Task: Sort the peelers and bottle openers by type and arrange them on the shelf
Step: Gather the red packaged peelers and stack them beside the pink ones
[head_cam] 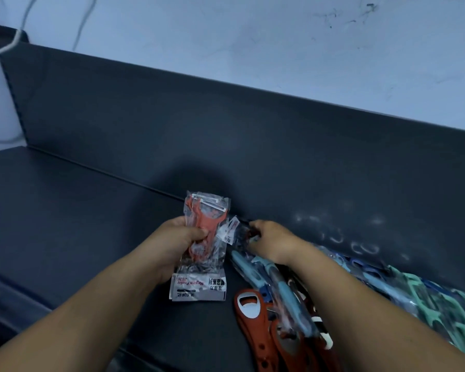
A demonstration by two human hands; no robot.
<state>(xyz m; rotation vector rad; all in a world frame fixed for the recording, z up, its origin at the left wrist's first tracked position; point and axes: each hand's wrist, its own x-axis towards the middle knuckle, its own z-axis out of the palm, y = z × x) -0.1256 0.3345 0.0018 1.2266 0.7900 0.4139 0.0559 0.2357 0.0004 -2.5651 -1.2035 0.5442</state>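
My left hand [181, 238] grips a bundle of red peelers [203, 232] in clear plastic bags with grey label cards, held upright above the dark shelf [65, 210]. My right hand [270, 237] reaches into the far end of a pile by the shelf's back wall, fingers closed around another bagged item [232, 229]; what is inside is blurred. The pile runs to the right: blue-handled peelers [255, 272], red bottle openers [255, 315] in front, and teal peelers [424, 299] at the far right.
The shelf's dark back panel [226, 124] rises behind the pile, with a side panel [8, 76] at the left. A white cable [8, 47] hangs over the left corner against the pale wall [253, 36]. The shelf's left half is bare surface.
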